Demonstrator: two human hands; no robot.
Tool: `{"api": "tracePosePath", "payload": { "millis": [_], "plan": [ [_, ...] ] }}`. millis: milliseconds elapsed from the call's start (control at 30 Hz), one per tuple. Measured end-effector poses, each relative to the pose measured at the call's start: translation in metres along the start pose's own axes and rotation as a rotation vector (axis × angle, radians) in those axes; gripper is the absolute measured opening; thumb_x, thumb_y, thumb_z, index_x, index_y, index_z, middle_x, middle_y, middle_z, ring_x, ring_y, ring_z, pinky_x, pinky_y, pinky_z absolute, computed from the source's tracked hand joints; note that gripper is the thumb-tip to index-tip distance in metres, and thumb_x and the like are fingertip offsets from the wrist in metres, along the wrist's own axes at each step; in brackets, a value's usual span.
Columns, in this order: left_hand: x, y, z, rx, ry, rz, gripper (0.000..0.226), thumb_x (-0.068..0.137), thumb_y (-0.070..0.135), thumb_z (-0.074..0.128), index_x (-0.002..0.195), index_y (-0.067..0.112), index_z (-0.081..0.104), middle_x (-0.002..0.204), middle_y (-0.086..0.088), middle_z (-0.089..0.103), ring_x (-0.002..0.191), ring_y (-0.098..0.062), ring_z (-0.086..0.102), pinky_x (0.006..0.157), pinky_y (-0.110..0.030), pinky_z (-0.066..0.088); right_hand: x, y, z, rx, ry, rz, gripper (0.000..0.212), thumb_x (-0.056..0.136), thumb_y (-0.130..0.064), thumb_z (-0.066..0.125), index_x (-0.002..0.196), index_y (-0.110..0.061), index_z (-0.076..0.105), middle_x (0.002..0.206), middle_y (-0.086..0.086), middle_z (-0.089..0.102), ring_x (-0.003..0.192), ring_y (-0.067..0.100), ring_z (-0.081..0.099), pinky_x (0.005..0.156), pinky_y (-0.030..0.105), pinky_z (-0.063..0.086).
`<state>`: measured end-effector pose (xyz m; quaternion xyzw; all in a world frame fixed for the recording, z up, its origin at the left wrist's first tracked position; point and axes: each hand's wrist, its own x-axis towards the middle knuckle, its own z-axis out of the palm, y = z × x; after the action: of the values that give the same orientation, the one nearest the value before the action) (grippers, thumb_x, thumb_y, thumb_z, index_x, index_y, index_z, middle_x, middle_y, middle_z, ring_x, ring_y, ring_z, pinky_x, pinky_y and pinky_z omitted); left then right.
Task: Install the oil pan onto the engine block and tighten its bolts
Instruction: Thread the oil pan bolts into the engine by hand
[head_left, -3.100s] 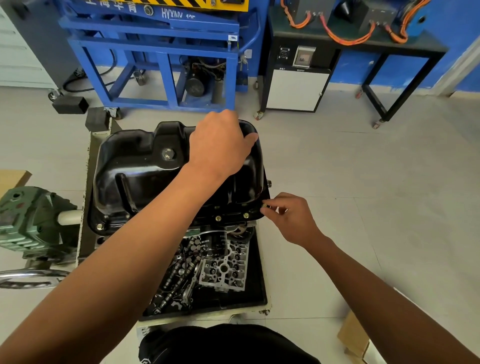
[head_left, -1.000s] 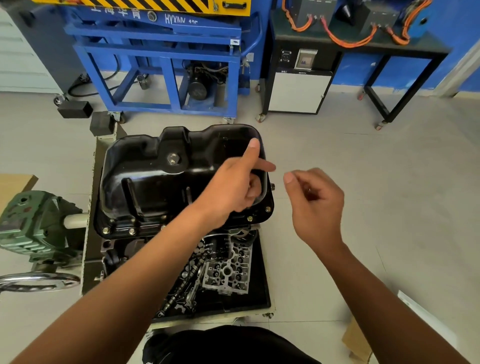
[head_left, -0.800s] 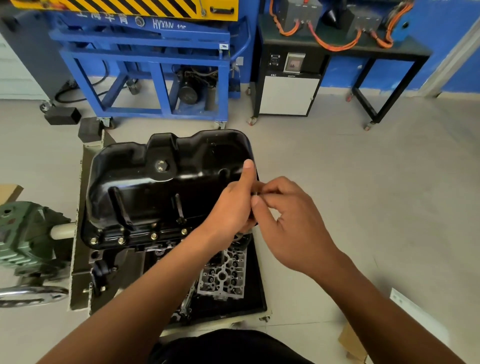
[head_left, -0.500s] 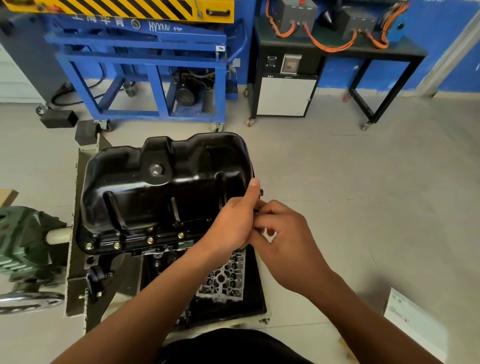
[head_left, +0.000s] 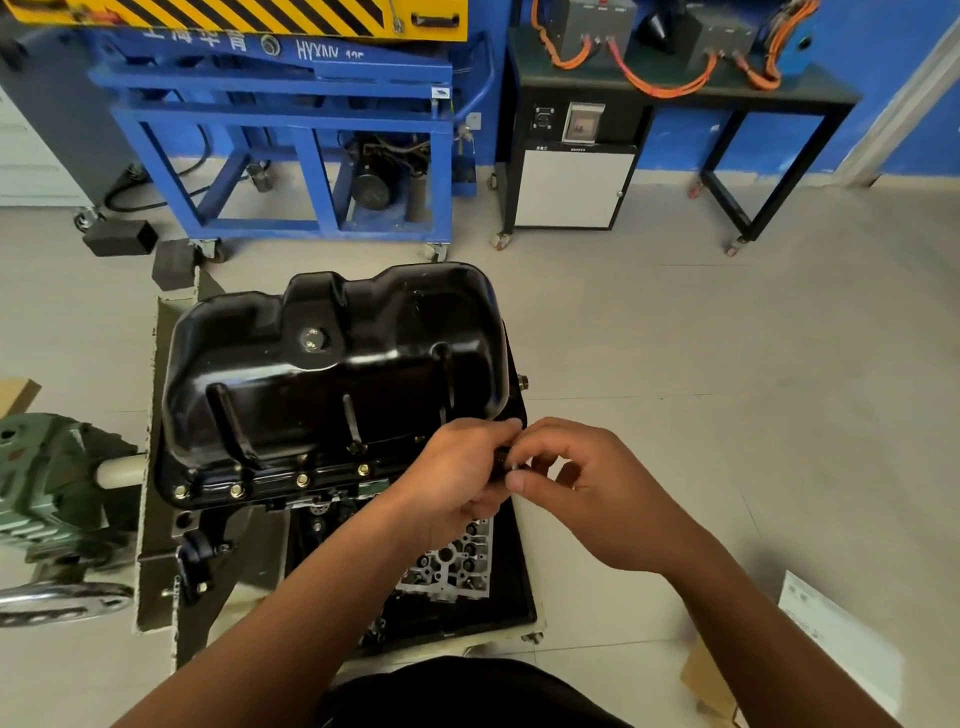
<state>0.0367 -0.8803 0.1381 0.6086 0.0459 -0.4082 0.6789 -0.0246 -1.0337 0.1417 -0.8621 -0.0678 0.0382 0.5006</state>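
The black oil pan (head_left: 332, 374) sits bottom-up on the engine block (head_left: 249, 525), which is mounted on a stand. Several brass-coloured bolts (head_left: 236, 489) stand in the pan's near flange, and one bolt (head_left: 522, 383) sticks up at its right edge. Both hands meet at the pan's near right corner. My left hand (head_left: 457, 478) curls its fingers at that corner. My right hand (head_left: 576, 483) pinches a small bolt (head_left: 511, 466) between thumb and fingertips, right against the left hand. The corner of the flange is hidden under the hands.
Below the block, a black tray (head_left: 511, 587) holds a grey cylinder head (head_left: 452, 566) and loose parts. A green gearbox (head_left: 47, 483) with a chrome handwheel (head_left: 57, 603) is at the left. A blue frame cart (head_left: 291, 135) and a black bench (head_left: 675, 104) stand behind. Paper (head_left: 841, 639) lies on the floor at right.
My left hand left the top of the pan and came down to its near right corner. My right hand rose, then joined it there. The camera tilted down a little.
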Motion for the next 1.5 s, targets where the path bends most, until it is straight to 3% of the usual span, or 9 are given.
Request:
{"api": "tracePosePath", "payload": {
  "millis": [200, 433, 567, 833, 1000, 1100, 1200, 1333, 1500],
  "plan": [
    [-0.003, 0.003, -0.005, 0.339, 0.078, 0.244, 0.048, 0.100, 0.046, 0.056, 0.078, 0.007, 0.073, 0.063, -0.009, 0.067, 0.037, -0.010, 0.035, 0.037, -0.016, 0.029, 0.000, 0.007, 0.001, 0.086, 0.246, -0.005, 0.013, 0.092, -0.018, 0.070, 0.092, -0.031, 0.073, 0.084, -0.011, 0.074, 0.078, 0.009, 0.071, 0.068, 0.015, 0.052],
    [-0.005, -0.007, -0.012, 0.544, 0.009, 0.408, 0.038, 0.097, 0.034, 0.065, 0.061, 0.025, 0.068, 0.049, 0.006, 0.052, 0.041, -0.009, 0.037, 0.043, -0.021, 0.032, 0.002, 0.008, -0.001, -0.168, 0.220, 0.043, 0.017, 0.079, -0.033, 0.083, 0.084, -0.034, 0.067, 0.068, -0.023, 0.067, 0.065, -0.003, 0.064, 0.057, 0.007, 0.045],
    [-0.001, -0.007, -0.017, 0.316, -0.040, 0.311, 0.034, 0.100, 0.028, 0.062, 0.076, 0.004, 0.070, 0.052, 0.001, 0.048, 0.040, -0.009, 0.033, 0.039, -0.018, 0.028, 0.004, 0.010, -0.002, -0.069, 0.251, 0.003, 0.021, 0.074, -0.028, 0.087, 0.087, -0.032, 0.072, 0.077, -0.018, 0.070, 0.073, 0.003, 0.067, 0.063, 0.011, 0.048],
    [0.001, -0.002, -0.022, -0.072, -0.168, 0.103, 0.025, 0.095, 0.032, 0.062, 0.084, 0.011, 0.069, 0.054, 0.005, 0.041, 0.040, -0.006, 0.026, 0.037, -0.019, 0.018, 0.014, 0.018, 0.003, 0.096, 0.282, -0.190, 0.016, 0.089, -0.014, 0.073, 0.103, -0.022, 0.077, 0.094, -0.008, 0.074, 0.087, 0.021, 0.070, 0.071, 0.027, 0.055],
    [0.002, 0.029, -0.026, 0.719, 0.358, 0.556, 0.024, 0.098, 0.035, 0.064, 0.089, 0.016, 0.077, 0.066, 0.001, 0.068, 0.052, -0.018, 0.057, 0.053, -0.027, 0.047, 0.037, 0.043, -0.013, 0.081, 0.377, -0.133, 0.015, 0.088, -0.013, 0.073, 0.095, -0.026, 0.074, 0.091, -0.009, 0.072, 0.084, 0.011, 0.067, 0.069, 0.016, 0.050],
    [0.004, 0.066, -0.040, 0.896, 0.676, 0.915, 0.019, 0.096, 0.032, 0.065, 0.092, 0.016, 0.076, 0.062, 0.007, 0.062, 0.054, -0.012, 0.055, 0.057, -0.026, 0.043, 0.063, 0.065, -0.024, -0.173, 0.338, -0.086, 0.010, 0.088, -0.006, 0.073, 0.093, -0.014, 0.075, 0.088, -0.002, 0.069, 0.078, 0.009, 0.063, 0.067, 0.018, 0.047],
    [0.014, 0.091, -0.052, 0.953, 0.756, 1.026, 0.019, 0.098, 0.026, 0.063, 0.095, 0.011, 0.073, 0.058, 0.024, 0.044, 0.052, -0.006, 0.048, 0.061, -0.025, 0.041, 0.083, 0.075, -0.019, -0.304, 0.209, -0.115, 0.007, 0.088, -0.005, 0.071, 0.092, -0.010, 0.075, 0.086, 0.002, 0.065, 0.075, 0.013, 0.060, 0.069, 0.018, 0.044],
    [0.027, 0.093, -0.058, 1.021, 0.800, 1.050, 0.023, 0.099, 0.029, 0.061, 0.098, 0.009, 0.071, 0.056, 0.025, 0.037, 0.058, -0.017, 0.046, 0.061, -0.031, 0.044, 0.099, 0.077, -0.012, -0.404, 0.105, -0.127, 0.006, 0.089, -0.006, 0.070, 0.092, -0.007, 0.075, 0.081, 0.002, 0.060, 0.073, 0.020, 0.058, 0.072, 0.031, 0.049],
    [0.029, 0.093, -0.060, 1.023, 0.815, 1.069, 0.023, 0.099, 0.031, 0.060, 0.095, 0.011, 0.070, 0.055, 0.022, 0.037, 0.056, -0.017, 0.045, 0.058, -0.031, 0.043, 0.105, 0.075, -0.013, -0.458, 0.090, -0.172, 0.005, 0.088, -0.003, 0.070, 0.089, -0.004, 0.075, 0.078, -0.002, 0.054, 0.070, 0.019, 0.053, 0.068, 0.029, 0.043]
  ]
}}
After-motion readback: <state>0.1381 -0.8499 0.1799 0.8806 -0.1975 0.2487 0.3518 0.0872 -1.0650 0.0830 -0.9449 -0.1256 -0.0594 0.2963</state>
